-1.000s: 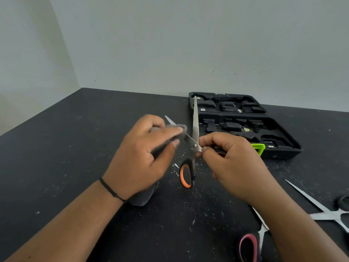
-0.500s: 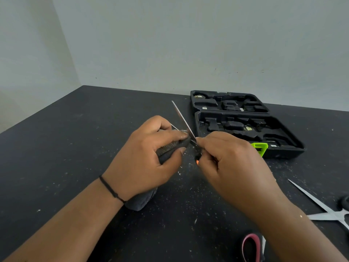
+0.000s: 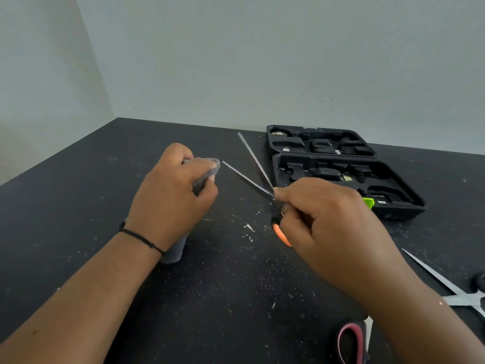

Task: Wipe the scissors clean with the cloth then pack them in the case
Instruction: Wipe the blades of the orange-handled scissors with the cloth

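Two blades stand apart in a narrow V at the centre of the frame, so we judge ourselves still in the wiping step, with packing yet to come. Our right hand [image 3: 338, 227] pinches the orange-handled scissors [image 3: 258, 179] near the pivot, the orange loop showing just below the fingers. Our left hand [image 3: 170, 200], left of centre, is curled round the grey cloth [image 3: 210, 169], a bunch of it poking out at the fingertips and a tail hanging under the wrist. The cloth sits just beside the tip of the lower blade, not touching it as far as we can tell.

The next move, we think, calls for bringing the cloth back onto a blade and drawing it along the flat, away from the edge, then closing the blades before carrying them to the open case [image 3: 346, 179] at the upper right.

Against half a second ago, the cloth was pressed at the blades close to the pivot; now it has slid off past the tip and the hands have parted.

Two more scissors lie on the desk [image 3: 78, 206]: a pink-handled pair [image 3: 351, 342] at the bottom edge and a plain steel pair [image 3: 446, 290] at the lower right.
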The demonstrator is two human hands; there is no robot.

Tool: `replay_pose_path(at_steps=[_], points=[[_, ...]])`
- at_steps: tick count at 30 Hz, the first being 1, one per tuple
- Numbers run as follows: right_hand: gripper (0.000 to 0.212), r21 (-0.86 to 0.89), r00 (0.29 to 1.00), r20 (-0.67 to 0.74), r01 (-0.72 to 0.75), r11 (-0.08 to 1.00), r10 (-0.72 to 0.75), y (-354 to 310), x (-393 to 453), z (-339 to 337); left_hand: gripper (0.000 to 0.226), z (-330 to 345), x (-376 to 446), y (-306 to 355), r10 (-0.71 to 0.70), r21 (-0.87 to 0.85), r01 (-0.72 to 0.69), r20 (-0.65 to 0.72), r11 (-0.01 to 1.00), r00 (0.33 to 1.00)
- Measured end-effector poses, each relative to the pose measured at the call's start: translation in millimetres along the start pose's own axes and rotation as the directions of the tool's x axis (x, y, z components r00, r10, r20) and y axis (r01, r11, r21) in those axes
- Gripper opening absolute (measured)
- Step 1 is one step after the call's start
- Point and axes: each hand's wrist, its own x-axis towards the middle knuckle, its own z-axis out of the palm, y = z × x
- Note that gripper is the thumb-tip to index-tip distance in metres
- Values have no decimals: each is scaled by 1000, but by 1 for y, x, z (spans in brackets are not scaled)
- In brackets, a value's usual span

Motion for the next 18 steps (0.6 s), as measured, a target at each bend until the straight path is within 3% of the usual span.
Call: replay_pose_path(at_steps=[2,4,6,8,10,12,18], points=[[20,121,996,-45,-66,990,72,-2,0,-3,23,-2,2,-1,-71,-49,66,-91,997,993],[20,308,971,-45,-209,928,234,-1,2,-2,26,-3,1,6,-65,-115,48,-148,992,987],[24,513,909,61,-383,768,412,1,5,1,26,-3,-2,16,2,-183,-30,-154,983,988],[25,682,824,191,-502,532,533,4,7,2,26,-2,-6,24,77,-244,-107,-128,964,989],[20,785,765,303,-539,306,568,7,9,1,28,-1,-7,28,134,-287,-156,-94,945,987],[19,823,739,378,-545,164,557,9,10,1,29,-1,-8,29,181,-316,-193,-67,929,981],[20,819,691,517,-571,-56,506,7,10,3,30,3,-13,35,303,-359,-278,16,891,953]])
